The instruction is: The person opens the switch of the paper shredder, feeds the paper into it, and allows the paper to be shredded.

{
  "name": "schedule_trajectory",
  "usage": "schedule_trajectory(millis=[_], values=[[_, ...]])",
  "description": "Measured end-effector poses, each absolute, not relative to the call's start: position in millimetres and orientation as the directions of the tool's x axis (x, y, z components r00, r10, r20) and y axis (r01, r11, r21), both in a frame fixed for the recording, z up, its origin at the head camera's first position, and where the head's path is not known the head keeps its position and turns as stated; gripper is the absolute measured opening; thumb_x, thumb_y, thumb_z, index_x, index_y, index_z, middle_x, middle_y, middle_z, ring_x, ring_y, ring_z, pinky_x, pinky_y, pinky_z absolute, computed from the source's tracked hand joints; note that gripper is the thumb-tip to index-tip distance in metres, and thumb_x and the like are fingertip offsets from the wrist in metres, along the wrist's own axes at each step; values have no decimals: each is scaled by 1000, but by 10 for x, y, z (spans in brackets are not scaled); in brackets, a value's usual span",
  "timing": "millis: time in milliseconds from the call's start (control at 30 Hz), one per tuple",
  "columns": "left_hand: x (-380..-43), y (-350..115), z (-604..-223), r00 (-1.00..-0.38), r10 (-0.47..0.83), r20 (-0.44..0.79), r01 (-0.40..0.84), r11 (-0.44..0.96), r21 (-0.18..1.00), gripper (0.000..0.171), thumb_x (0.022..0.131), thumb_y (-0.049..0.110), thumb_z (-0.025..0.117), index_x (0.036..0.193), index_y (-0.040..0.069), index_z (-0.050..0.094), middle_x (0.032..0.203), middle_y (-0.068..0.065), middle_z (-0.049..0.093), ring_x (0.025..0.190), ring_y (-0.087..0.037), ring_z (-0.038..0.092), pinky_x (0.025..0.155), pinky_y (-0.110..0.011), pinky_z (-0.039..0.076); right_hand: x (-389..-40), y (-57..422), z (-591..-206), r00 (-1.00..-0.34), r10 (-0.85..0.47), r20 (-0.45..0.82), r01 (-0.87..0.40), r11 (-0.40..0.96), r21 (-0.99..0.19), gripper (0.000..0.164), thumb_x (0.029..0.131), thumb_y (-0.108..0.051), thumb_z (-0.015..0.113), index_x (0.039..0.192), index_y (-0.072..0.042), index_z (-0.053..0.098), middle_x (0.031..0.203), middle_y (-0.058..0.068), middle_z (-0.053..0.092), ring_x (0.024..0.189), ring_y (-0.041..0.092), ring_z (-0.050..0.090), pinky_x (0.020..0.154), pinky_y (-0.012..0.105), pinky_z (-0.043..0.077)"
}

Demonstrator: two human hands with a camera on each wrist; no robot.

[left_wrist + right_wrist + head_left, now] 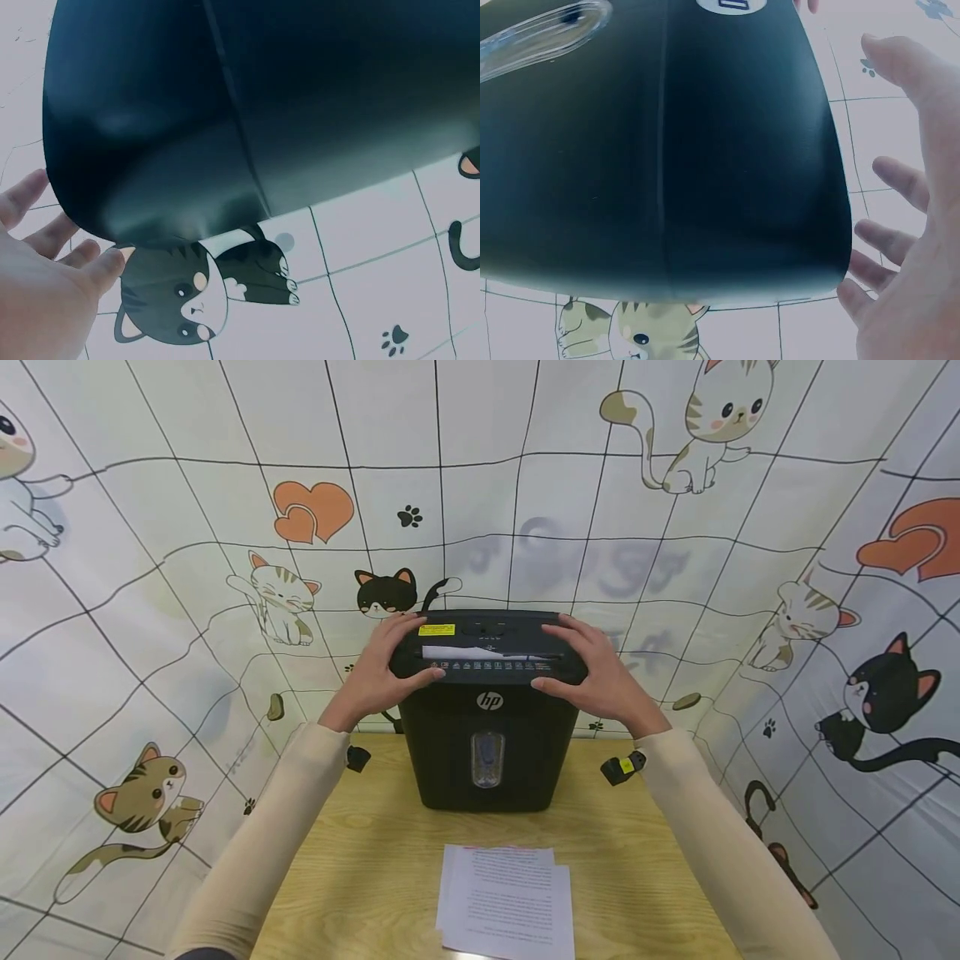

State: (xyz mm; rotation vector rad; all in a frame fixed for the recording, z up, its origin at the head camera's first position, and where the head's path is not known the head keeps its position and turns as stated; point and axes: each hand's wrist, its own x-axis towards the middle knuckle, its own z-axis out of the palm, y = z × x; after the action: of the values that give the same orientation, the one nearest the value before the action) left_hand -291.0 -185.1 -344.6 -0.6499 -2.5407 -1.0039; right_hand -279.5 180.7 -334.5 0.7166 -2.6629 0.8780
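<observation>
A black HP paper shredder (487,752) stands upright on the wooden table. From the slot in its top pokes a strip of white paper (457,652) with an uneven edge. At the left end of the shredder's top is my left hand (378,672), thumb toward the front and fingers toward the back. My right hand (596,672) mirrors it at the right end. Spread fingers (889,244) show beside the shredder in the right wrist view, the thumb apart from it. In the left wrist view, fingertips (109,264) lie along the shredder's edge; the left thumb is hidden.
Several printed sheets (510,902) lie loosely stacked on the wooden table (360,860), in front of the shredder. Behind and on both sides hangs a white cloth (480,427) with a grid and cat print. A small dark camera (622,768) sits under the right wrist.
</observation>
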Motion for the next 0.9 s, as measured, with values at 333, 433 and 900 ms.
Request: schedule_trajectory(millis=[333,433,900], values=[[-2755,-1988,-3741,-858,232,459,486,657,576,98,84,56,79,162,33,25,172,0,17,159,-24,15,120,-65,25,-2672,1962,-3553,-886,-325,331,-456,739,-496,94,87,-56,76,162,-41,22,175,1,-1,160,38,-5,115,78,16],[-2719,-2020,-3833,-860,226,458,481,661,576,101,84,55,80,163,33,22,172,2,15,159,-26,15,120,-66,25,-2629,2019,-3629,-885,-315,343,-456,733,-505,97,86,-56,77,162,-43,18,174,-3,-3,161,35,-6,115,78,14],[-2521,-2160,-4331,-907,118,404,373,670,641,113,82,55,82,165,36,7,173,-1,11,160,-29,11,121,-66,22,-2469,2125,-3989,-905,-236,354,-409,712,-570,120,80,-51,85,164,-41,-1,174,-3,-6,161,36,1,118,75,13]])
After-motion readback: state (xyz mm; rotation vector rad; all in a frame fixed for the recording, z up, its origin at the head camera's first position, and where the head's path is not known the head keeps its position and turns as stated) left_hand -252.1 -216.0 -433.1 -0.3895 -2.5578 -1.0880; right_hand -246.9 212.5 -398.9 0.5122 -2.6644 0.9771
